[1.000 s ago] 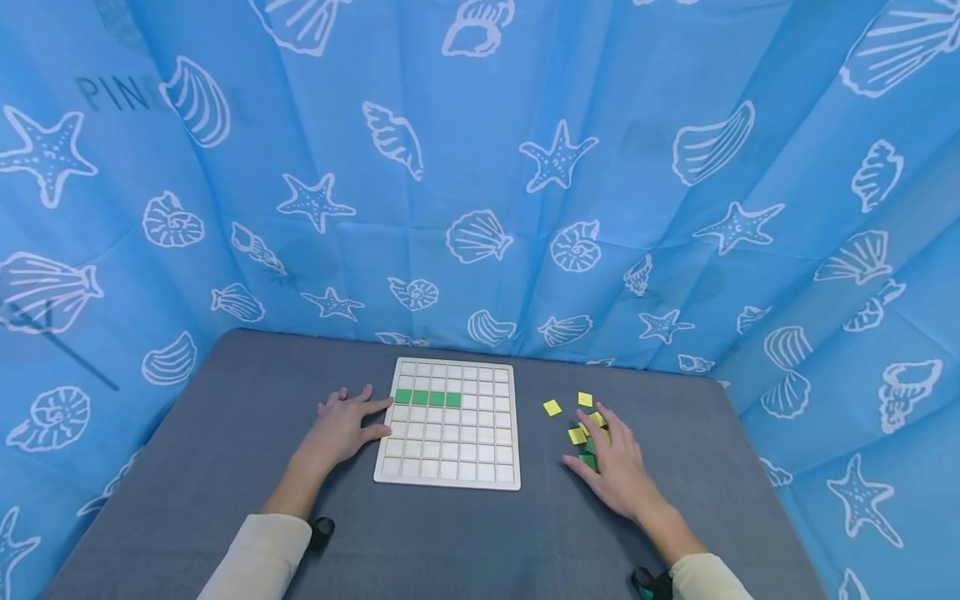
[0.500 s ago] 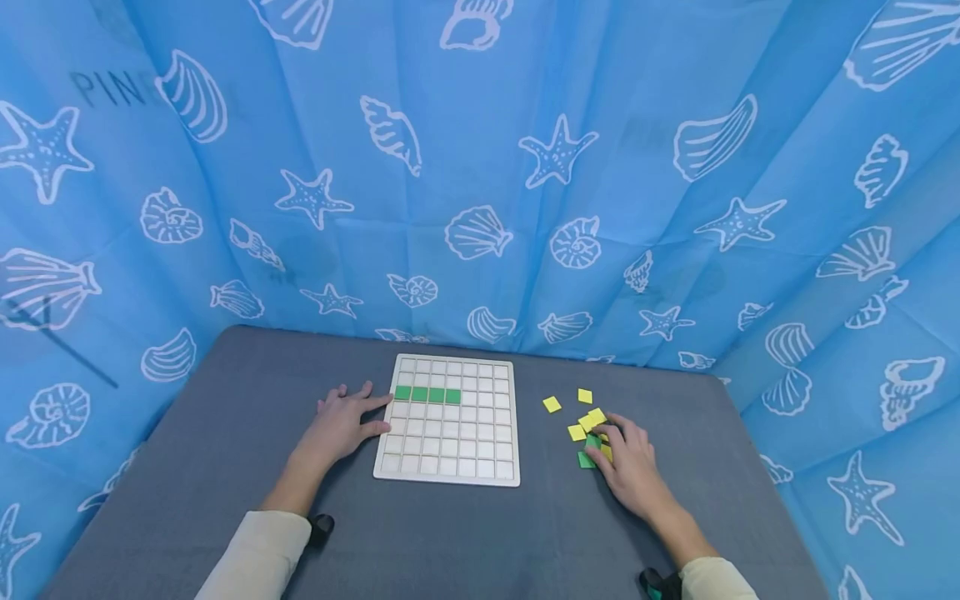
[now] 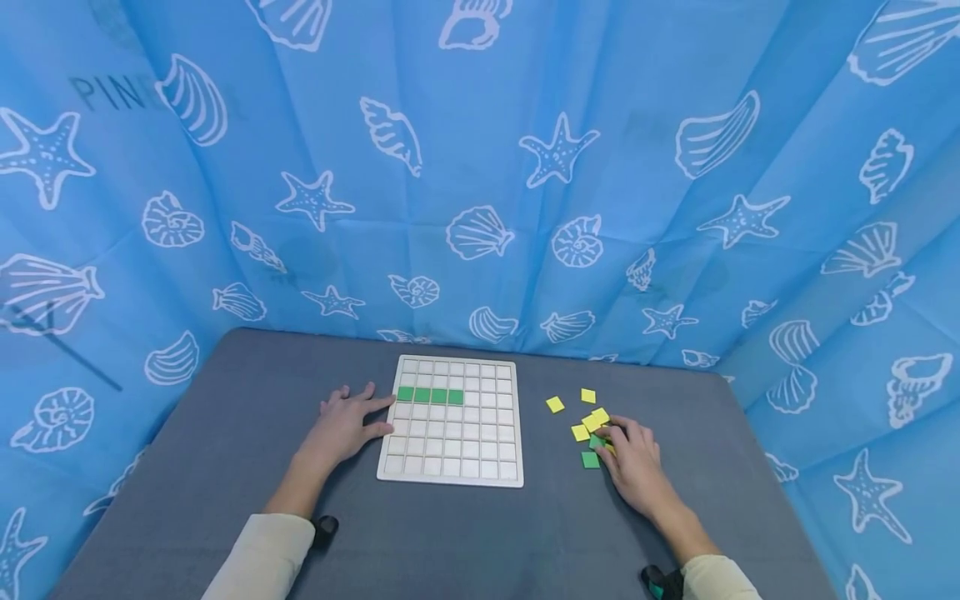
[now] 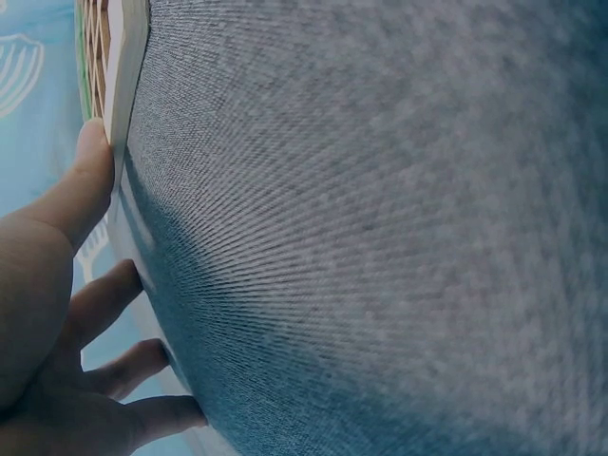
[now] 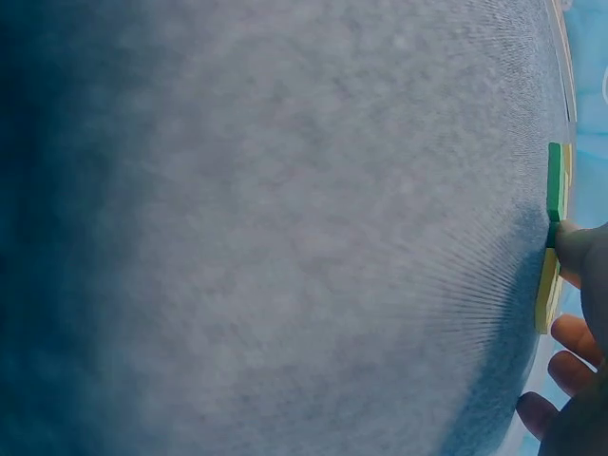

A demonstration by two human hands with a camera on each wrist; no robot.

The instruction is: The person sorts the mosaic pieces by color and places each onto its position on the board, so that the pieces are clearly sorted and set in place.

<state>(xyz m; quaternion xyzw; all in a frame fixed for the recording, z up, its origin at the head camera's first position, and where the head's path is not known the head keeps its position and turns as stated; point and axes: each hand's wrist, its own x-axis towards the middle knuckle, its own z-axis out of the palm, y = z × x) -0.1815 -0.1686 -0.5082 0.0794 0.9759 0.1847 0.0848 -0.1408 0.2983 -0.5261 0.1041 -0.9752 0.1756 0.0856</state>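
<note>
A white gridded board [image 3: 450, 450] lies on the grey table, with a row of green tiles [image 3: 438, 396] in its third row from the back, starting at the left. My left hand [image 3: 347, 423] rests at the board's left edge, index finger and thumb touching it, fingers spread. In the left wrist view the thumb presses the board's side [image 4: 124, 81]. To the right of the board, my right hand [image 3: 636, 467] pinches a green tile [image 3: 596, 442] between thumb and fingers, low among the loose tiles. Its fingers partly hide a yellow tile.
Another green tile [image 3: 590, 460] lies just in front of the pinched one. Several yellow tiles [image 3: 580, 432] are grouped behind it, some overlapping; two lie apart, farther back. A blue shell-print curtain [image 3: 480, 167] surrounds the table's [image 3: 480, 542] back and sides.
From hovering spread over the loose tiles, my right hand has drawn back slightly to the right and closed its fingertips on a green tile. The left hand stays at the board.
</note>
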